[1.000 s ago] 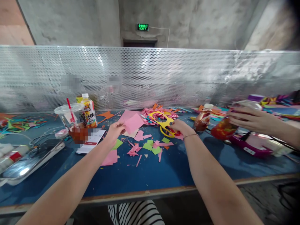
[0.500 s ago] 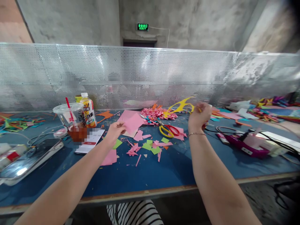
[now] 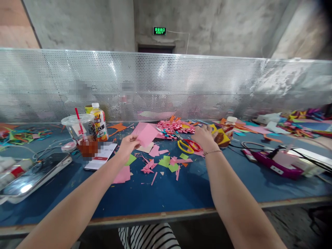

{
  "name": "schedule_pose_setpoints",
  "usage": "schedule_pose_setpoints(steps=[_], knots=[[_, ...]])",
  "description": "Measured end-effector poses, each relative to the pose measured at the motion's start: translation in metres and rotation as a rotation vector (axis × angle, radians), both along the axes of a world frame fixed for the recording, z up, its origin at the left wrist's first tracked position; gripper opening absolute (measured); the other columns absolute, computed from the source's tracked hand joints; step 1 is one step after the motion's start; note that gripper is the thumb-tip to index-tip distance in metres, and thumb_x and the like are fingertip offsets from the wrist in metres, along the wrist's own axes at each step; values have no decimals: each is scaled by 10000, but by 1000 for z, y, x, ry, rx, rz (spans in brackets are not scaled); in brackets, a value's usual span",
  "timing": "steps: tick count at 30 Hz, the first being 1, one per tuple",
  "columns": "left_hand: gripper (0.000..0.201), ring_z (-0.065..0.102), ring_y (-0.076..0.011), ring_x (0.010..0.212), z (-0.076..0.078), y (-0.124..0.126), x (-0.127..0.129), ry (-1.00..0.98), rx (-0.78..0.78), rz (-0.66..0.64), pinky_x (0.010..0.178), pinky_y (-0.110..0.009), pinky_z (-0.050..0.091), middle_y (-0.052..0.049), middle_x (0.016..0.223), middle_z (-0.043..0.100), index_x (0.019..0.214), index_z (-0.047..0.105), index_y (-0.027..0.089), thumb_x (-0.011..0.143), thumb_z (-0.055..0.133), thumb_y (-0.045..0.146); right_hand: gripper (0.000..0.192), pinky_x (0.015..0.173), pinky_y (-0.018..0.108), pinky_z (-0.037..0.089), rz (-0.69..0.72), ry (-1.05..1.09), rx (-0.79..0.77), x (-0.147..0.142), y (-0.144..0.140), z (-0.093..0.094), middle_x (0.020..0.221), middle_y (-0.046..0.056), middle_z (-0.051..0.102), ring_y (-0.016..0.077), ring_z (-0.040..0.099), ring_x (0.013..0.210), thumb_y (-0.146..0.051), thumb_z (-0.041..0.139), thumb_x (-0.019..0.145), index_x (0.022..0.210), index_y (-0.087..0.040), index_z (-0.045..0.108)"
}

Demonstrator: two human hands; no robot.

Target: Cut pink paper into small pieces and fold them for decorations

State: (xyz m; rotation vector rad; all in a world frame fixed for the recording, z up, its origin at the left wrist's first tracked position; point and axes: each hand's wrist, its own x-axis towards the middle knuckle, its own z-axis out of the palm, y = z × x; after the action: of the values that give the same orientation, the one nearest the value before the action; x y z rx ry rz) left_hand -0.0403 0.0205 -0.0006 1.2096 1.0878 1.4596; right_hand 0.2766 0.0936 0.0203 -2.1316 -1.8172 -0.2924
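My left hand [image 3: 129, 145] is closed on a pink sheet of paper [image 3: 145, 134], pinching its near left edge above the table. My right hand [image 3: 203, 136] reaches low, just right of the scissors [image 3: 187, 146] with red and yellow handles. Its fingers look apart and I see nothing held in them. Beyond the scissors lies a pile of folded pink paper pieces [image 3: 172, 126]. Right of my right hand is cut yellow paper [image 3: 220, 136], against a bottle with a white cap [image 3: 230, 125]. Pink scraps [image 3: 147, 166] and green paper squares [image 3: 173, 167] lie in front.
On the left stand a plastic cup with a red straw [image 3: 81, 133] and a labelled bottle [image 3: 100, 122], near a phone [image 3: 102, 155]. A larger phone [image 3: 36, 176] lies farther left. A purple case [image 3: 276, 166] and cables are on the right. A perforated metal screen [image 3: 166, 83] backs the table.
My right hand has come down and left toward the scissors, letting go of the yellow paper, which now rests by the bottle. My left hand still holds the pink sheet in nearly the same place.
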Motion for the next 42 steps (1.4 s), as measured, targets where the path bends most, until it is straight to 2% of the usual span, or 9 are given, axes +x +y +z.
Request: schedule_pose_setpoints(steps=[4, 13, 15, 17, 20, 26, 30, 35, 42], knots=[[260, 592, -118, 604, 0, 0, 1, -5, -28, 7, 679, -285, 474, -20, 672, 642, 733, 566, 145, 501, 677, 178, 265, 786, 374, 446, 109, -8, -345, -28, -3, -3, 948, 219, 619, 301, 588, 928, -169, 579, 654, 886, -79, 669], [179, 606, -117, 612, -3, 1, 0, -11, -2, -7, 679, -276, 486, -11, 668, 644, 710, 589, 142, 545, 651, 173, 384, 782, 374, 447, 175, 62, -166, -38, -1, -10, 1067, 245, 572, 303, 572, 967, -246, 547, 735, 1056, -37, 575], [176, 615, -119, 622, -3, 0, 1, -35, -12, -29, 694, -281, 494, -13, 661, 642, 701, 578, 139, 552, 665, 173, 357, 858, 331, 423, 313, 109, -78, -55, -7, -5, 1107, 157, 579, 241, 540, 1036, -322, 485, 803, 1082, -114, 563], [186, 627, -127, 642, -2, -2, 4, -62, -26, -49, 712, -291, 501, -17, 668, 642, 703, 565, 137, 558, 677, 168, 363, 840, 315, 446, 661, 388, 32, -78, -18, 0, 1096, 126, 592, 196, 566, 970, -371, 452, 829, 1083, -134, 556], [182, 640, -134, 652, -1, -6, 9, -82, -44, -74, 728, -303, 507, -17, 665, 638, 691, 544, 139, 572, 681, 159, 418, 713, 303, 503, 917, 677, -10, -112, -35, 0, 1056, 99, 599, 166, 601, 839, -360, 504, 794, 1164, -166, 484], [175, 645, -145, 646, 2, -10, 13, -91, -34, -159, 703, -298, 505, -33, 691, 647, 733, 568, 141, 594, 666, 182, 465, 615, 305, 529, 909, 798, -27, -144, -50, -13, 876, 77, 608, 168, 611, 718, -174, 488, 739, 1200, -143, 433], [124, 606, -123, 583, 3, -8, 10, -30, -34, -89, 644, -266, 486, -12, 638, 620, 702, 589, 141, 585, 603, 180, 723, 764, 367, 517, 956, 696, 183, -140, -51, -16, 1183, 127, 496, 176, 604, 859, -56, 406, 707, 1381, -223, 203], [104, 511, -98, 570, -3, -2, 7, 189, 102, -54, 564, -232, 437, 21, 624, 540, 633, 599, 159, 586, 506, 149, 721, 991, 452, 361, 1043, 388, 382, -127, -53, -10, 1355, 107, 331, 257, 357, 1241, -5, 431, 615, 1299, -232, 386], [312, 527, -101, 624, -3, 0, 6, 269, 260, 58, 622, -234, 420, 14, 677, 553, 872, 619, 163, 567, 584, 105, 506, 800, 359, 491, 977, 534, 240, -128, -54, -4, 1124, 113, 574, 190, 580, 930, -92, 514, 673, 1174, -166, 487]])
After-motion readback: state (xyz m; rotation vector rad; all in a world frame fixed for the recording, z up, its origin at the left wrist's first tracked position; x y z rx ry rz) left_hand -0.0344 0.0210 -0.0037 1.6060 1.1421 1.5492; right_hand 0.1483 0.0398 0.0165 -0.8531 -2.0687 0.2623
